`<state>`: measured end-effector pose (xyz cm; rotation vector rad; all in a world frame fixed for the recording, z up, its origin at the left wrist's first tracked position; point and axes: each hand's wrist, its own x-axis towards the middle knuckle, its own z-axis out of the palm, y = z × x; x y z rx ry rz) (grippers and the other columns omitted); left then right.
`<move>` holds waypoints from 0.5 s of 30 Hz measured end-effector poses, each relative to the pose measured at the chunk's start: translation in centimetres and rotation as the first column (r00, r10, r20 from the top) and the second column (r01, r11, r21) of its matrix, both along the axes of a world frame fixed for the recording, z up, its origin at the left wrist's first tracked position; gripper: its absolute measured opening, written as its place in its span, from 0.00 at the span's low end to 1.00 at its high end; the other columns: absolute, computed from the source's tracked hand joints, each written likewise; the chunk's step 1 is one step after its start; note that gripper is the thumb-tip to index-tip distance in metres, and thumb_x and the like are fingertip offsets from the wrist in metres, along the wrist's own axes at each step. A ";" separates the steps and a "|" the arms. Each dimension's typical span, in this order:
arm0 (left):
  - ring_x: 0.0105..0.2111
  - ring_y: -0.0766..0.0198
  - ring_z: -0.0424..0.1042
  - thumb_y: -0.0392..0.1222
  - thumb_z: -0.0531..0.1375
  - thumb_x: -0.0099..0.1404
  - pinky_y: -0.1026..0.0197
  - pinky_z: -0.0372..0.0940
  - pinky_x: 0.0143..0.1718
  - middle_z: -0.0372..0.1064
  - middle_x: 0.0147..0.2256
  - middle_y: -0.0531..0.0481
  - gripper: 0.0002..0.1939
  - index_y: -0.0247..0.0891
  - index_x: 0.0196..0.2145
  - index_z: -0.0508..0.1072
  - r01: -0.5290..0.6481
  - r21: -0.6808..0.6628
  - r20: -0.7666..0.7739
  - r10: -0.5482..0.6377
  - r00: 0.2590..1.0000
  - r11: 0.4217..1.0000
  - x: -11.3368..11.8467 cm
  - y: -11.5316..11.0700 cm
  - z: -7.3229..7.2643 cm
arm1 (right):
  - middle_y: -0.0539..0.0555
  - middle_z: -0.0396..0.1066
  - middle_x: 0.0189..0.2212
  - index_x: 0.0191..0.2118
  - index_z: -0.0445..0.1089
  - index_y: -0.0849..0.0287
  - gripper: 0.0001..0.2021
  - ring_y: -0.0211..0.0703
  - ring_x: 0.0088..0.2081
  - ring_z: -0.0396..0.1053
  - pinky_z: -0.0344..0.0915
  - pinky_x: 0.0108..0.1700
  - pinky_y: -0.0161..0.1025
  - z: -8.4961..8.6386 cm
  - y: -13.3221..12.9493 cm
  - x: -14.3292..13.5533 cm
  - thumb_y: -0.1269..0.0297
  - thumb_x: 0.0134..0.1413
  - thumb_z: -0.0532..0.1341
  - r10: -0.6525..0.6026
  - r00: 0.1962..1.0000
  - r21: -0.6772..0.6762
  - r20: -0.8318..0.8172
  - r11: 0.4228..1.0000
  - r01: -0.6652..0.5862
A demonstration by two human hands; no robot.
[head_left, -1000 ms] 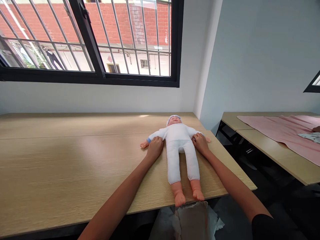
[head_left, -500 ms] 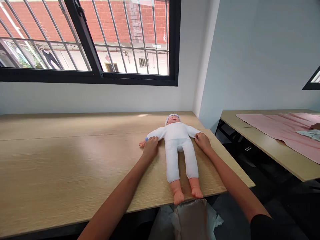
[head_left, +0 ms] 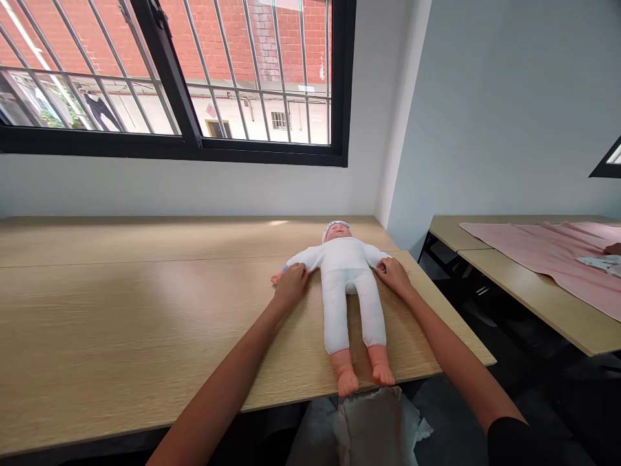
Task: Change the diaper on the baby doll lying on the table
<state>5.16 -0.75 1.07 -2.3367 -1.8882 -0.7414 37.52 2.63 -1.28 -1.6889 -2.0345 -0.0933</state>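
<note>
A baby doll [head_left: 345, 259] with a white cloth body, a cap and bare plastic feet lies on its back on the wooden table [head_left: 145, 336]. Its arms are spread wide and its feet reach the table's front edge. My left hand [head_left: 292, 283] is closed on the doll's arm at the left, near the wrist, where a bit of blue shows. My right hand [head_left: 394, 276] is closed round the other arm near its end. Part of each doll arm is hidden under my fingers.
Below the front edge is a torn brown cardboard box [head_left: 371, 427]. To the right stands another table [head_left: 528, 285] with a pink cloth [head_left: 543, 252] and part of someone's hand at the far edge. A wall and a barred window [head_left: 262, 84] are behind.
The view has shifted slightly. My left hand has moved a little up along the doll's arm and covers more of the blue cuff. The doll stays in place.
</note>
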 end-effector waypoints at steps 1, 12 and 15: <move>0.38 0.54 0.70 0.39 0.46 0.71 0.56 0.62 0.40 0.71 0.35 0.42 0.15 0.37 0.31 0.69 -0.004 0.035 0.024 0.003 1.000 0.999 -0.2 0.1 0.2 | 0.56 0.72 0.35 0.34 0.71 0.60 0.06 0.46 0.40 0.68 0.61 0.43 0.38 0.0 0.1 0.2 0.64 0.59 0.59 0.008 0.999 0.040 -0.036 0.999 -0.006; 0.51 0.53 0.70 0.44 0.50 0.70 0.54 0.64 0.51 0.69 0.54 0.41 0.21 0.37 0.57 0.67 0.065 -0.030 0.119 -0.061 0.991 0.997 -3.3 1.6 -0.1 | 0.61 0.66 0.57 0.60 0.64 0.61 0.21 0.51 0.56 0.62 0.60 0.55 0.45 -0.1 0.2 0.9 0.66 0.63 0.52 0.011 0.994 0.086 -0.106 0.996 -0.001; 0.52 0.52 0.70 0.47 0.51 0.69 0.54 0.63 0.52 0.67 0.55 0.40 0.24 0.36 0.59 0.65 0.066 -0.087 0.135 -0.054 0.989 0.994 -3.4 1.5 -0.3 | 0.60 0.65 0.59 0.62 0.62 0.60 0.22 0.50 0.58 0.61 0.60 0.56 0.45 -0.6 0.4 0.9 0.67 0.64 0.52 0.000 0.998 0.044 -0.070 0.999 0.003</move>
